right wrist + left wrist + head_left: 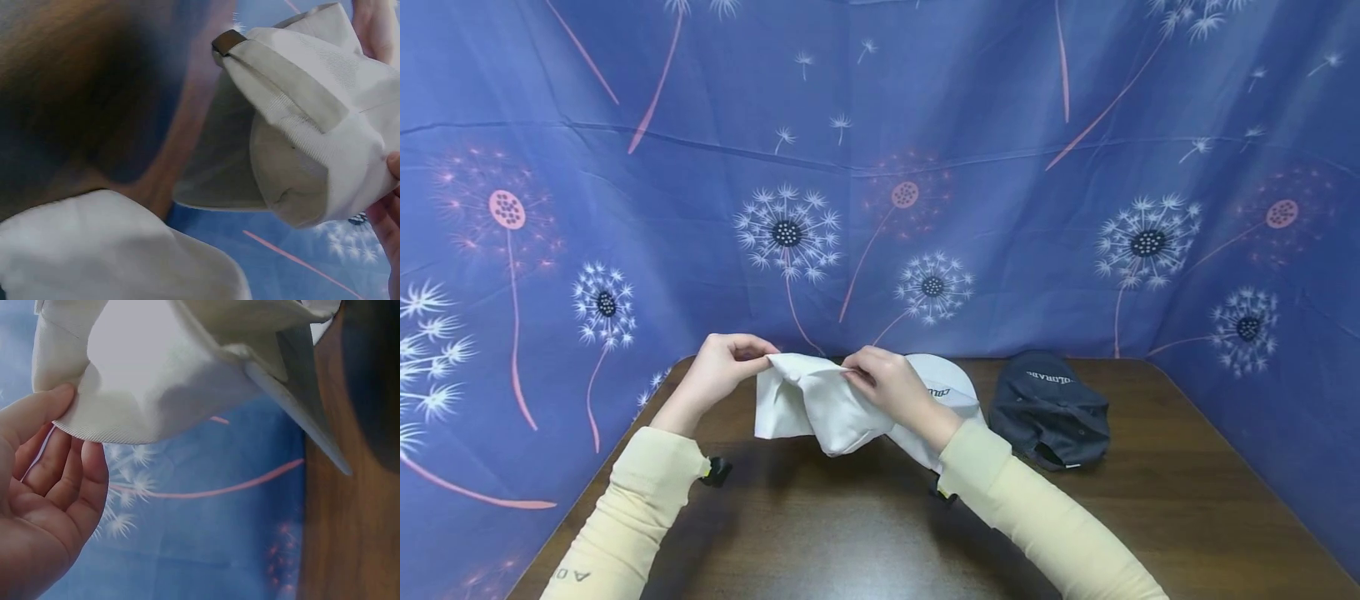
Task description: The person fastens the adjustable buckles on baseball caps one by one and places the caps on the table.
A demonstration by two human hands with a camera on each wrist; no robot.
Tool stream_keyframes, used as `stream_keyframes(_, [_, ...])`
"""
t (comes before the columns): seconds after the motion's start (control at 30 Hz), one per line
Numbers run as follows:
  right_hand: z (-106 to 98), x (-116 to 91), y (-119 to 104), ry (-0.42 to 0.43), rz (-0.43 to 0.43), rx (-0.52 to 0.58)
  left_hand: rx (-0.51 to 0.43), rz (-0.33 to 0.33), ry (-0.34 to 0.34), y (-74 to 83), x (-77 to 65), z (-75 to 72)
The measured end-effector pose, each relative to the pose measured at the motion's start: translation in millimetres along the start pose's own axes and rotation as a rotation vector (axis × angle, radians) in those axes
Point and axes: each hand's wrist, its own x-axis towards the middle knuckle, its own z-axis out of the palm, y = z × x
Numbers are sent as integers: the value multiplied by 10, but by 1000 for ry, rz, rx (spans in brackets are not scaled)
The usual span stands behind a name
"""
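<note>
Both hands hold up a soft white cloth hat [842,408] above the table, its fabric folded and hanging below the fingers. At its left corner, my left hand [722,371] pinches the stitched edge between thumb and fingers; the left wrist view shows this grip on the hat [125,406] closely. My right hand [895,387] grips the same hat farther along its upper edge. In the right wrist view a strap with a brown tab [228,42] crosses the cloth, and the right hand [386,225] is partly cut off by the frame.
Behind the right hand lies a white cap [951,379] with dark lettering, partly hidden. To its right sits a dark cap [1048,408] with pale lettering. The brown wooden table [820,533] ends at a blue dandelion-print cloth [1000,217] hanging behind and at the sides.
</note>
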Motion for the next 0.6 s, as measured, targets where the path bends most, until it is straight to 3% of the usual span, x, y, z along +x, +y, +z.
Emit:
stream_keyframes(0.33, [216,-154,34,-44,-3,-35,40,42,-64,-282,-41,92])
stream_keyframes(0.6, [327,-254,87,-104,78,-33,85,71,-75,-393,-38,218])
